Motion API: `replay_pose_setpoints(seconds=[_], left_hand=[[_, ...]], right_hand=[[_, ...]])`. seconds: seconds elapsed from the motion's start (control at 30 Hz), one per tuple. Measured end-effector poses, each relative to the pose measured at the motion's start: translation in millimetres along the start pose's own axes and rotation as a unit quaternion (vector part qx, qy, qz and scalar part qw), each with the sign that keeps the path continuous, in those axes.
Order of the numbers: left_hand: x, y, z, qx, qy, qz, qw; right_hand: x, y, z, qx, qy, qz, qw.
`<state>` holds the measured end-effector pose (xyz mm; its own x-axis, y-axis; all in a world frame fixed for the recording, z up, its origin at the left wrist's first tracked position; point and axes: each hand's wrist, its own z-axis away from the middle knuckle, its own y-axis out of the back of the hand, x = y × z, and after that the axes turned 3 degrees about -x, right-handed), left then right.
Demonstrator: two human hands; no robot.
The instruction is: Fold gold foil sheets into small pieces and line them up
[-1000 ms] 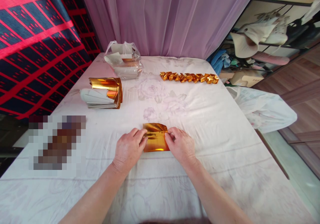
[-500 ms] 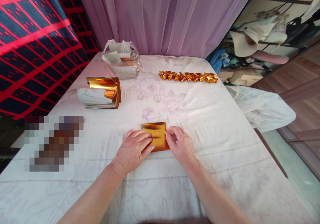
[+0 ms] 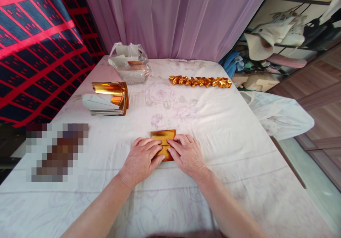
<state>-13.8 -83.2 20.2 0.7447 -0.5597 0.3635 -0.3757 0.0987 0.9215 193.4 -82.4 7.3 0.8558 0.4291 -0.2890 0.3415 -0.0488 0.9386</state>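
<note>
A folded square of shiny gold foil paper [image 3: 163,135] lies flat on the cloth in front of me, with a horizontal fold line across its middle. Over its left edge, my left hand [image 3: 142,156] rests palm down, fingers stretched out and thumb near the lower edge. From the other side my right hand [image 3: 188,156] reaches in, palm down, its fingertips and thumb pressing on the paper near that fold line. Both hands are open, their fingers lying on the foil. The paper's right and left edges are partly covered by the fingers.
A bent stack of gold-faced sheets [image 3: 108,99] stands at the left, before a clear plastic bag [image 3: 130,66] of paper. A row of folded gold pieces [image 3: 199,81] lies at the back right. Beyond the right table edge are a pale cloth-covered thing [image 3: 285,115] and a shelf [image 3: 282,46].
My right hand has moved left from the paper's right edge, where its finger and thumb were pinched, and now lies over the foil. My left hand has stayed in place.
</note>
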Motion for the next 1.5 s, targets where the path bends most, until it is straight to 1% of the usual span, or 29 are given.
replay_pose_setpoints(seconds=[0.13,0.27,0.37,0.53,0.8,1.0,1.1,1.23,1.37,1.5], left_hand=[[-1,-1.5,0,0.009,0.01,0.008,1.0],[-1,-2.8,1,0.009,0.017,0.018,1.0],[-3,-2.7,1,0.006,0.02,0.029,0.999],[-10,1.1,3,0.017,0.021,0.043,0.999],[-24,8.1,7,0.03,0.058,0.022,0.998],[-24,10.4,8,0.041,0.062,0.004,0.997],[-21,11.7,7,0.036,0.036,-0.016,0.999],[-18,13.4,8,0.014,0.0,-0.032,0.999],[-16,16.0,9,-0.007,0.002,-0.031,0.999],[-15,16.7,10,-0.025,0.005,-0.029,0.999]], right_hand=[[2,1,6,0.002,-0.019,0.039,0.999],[5,3,13,0.008,-0.036,0.054,0.998],[6,3,15,0.013,-0.041,0.051,0.998],[4,3,15,0.019,-0.045,0.041,0.998],[4,3,15,0.014,-0.048,0.039,0.998],[4,2,15,0.015,-0.048,0.045,0.998],[4,1,15,0.016,-0.047,0.041,0.998],[7,4,16,0.006,-0.041,0.017,0.999],[12,10,19,-0.017,-0.012,-0.013,1.0],[16,14,20,-0.032,0.002,-0.022,0.999]])
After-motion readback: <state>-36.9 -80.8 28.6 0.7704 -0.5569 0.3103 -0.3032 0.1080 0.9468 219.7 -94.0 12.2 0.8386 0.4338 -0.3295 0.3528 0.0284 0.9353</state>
